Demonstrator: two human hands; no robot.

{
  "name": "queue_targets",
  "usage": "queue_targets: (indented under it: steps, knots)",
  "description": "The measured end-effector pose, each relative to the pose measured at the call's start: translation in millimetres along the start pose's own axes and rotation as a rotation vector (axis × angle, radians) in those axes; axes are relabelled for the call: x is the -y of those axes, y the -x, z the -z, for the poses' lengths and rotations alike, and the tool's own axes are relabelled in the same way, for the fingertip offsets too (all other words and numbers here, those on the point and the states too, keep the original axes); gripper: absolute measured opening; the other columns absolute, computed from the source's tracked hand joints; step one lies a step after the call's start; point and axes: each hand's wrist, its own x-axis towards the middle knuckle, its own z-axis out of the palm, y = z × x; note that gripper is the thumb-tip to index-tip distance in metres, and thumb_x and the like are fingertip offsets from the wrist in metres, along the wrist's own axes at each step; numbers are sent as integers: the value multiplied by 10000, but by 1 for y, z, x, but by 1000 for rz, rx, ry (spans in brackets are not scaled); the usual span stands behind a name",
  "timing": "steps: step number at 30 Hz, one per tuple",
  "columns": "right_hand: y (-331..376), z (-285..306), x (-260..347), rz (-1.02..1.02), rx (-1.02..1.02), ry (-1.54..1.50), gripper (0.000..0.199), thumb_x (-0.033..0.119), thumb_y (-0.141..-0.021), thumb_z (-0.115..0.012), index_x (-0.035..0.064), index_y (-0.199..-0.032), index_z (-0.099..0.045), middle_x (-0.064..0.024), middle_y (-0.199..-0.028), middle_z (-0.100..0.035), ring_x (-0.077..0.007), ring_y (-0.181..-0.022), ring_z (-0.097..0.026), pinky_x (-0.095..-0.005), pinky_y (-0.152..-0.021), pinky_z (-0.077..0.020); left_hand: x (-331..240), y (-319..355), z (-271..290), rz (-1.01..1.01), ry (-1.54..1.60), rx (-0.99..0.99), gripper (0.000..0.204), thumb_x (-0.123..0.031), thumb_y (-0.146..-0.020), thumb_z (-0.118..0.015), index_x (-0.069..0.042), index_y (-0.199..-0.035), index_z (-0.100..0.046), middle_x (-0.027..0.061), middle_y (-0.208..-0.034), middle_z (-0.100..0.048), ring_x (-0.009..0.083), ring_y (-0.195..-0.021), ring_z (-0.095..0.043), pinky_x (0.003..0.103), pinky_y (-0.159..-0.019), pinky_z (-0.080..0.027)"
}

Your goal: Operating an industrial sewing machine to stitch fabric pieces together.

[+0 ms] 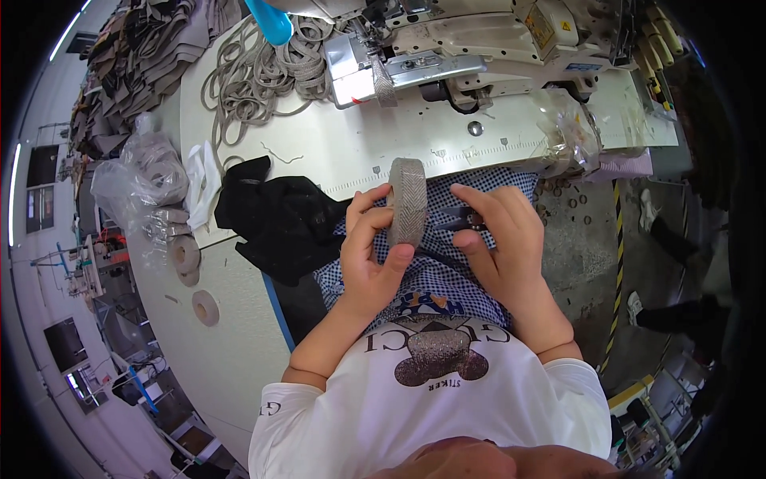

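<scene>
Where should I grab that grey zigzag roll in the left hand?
Probably by the far end of its rim, coming from the right. The grey roll stands on edge with its narrow zigzag band showing, so pinching across that width should work. The left hand is at its left side and near end; the far end and right side look free.

The right hand (512,243) partly hid dark snips (456,218); the top edge cut off the machine (479,38) and a blue object (271,21).
</scene>
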Motion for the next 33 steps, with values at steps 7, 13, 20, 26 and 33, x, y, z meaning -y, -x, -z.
queue_targets:
  steps: [7, 13, 20, 26, 33]
  knots:
    - [0, -3, 3, 0, -14, 0, 336, 294, -778, -625, 22, -974, -615, -70, -661, -488, -219, -586, -465, -311, -540, -368, 2, 1, 0, -27, -42, -6, 524, -478, -801, -599, 22, -952, -563, 218, -1117, -506, 304, -1168, -389, 441, -1000, -232]
    - [1, -3, 3, 6, -21, -1, 333, 303, -773, -630, 29, -963, -621, -64, -651, -491, -217, -571, -464, -315, -524, -369, 2, 1, -2, -36, -24, -15, 530, -478, -800, -601, 28, -955, -560, 218, -1127, -500, 302, -1173, -381, 437, -1004, -224]
    - [1, -3, 2, -1, -25, 4, 341, 318, -769, -634, 32, -954, -622, -62, -651, -495, -212, -571, -472, -313, -518, -372, -1, 1, -3, -26, 2, 0, 512, -464, -804, -604, 20, -964, -560, 199, -1134, -496, 291, -1187, -364, 436, -1013, -211]
    - [0, -5, 2, 18, -35, -11, 340, 323, -772, -631, 31, -946, -622, -63, -649, -496, -218, -566, -474, -312, -512, -374, -2, 0, -3, -21, 14, 17, 500, -456, -807, -606, 15, -969, -560, 186, -1138, -496, 286, -1191, -360, 432, -1015, -211]
    - [1, -3, 1, -1, -37, -10, 333, 307, -766, -638, 27, -944, -622, -66, -647, -493, -218, -560, -473, -309, -505, -371, -1, 1, -3, -14, 5, 4, 509, -475, -807, -598, 9, -963, -568, 153, -1106, -526, 282, -1197, -347, 428, -1007, -222]
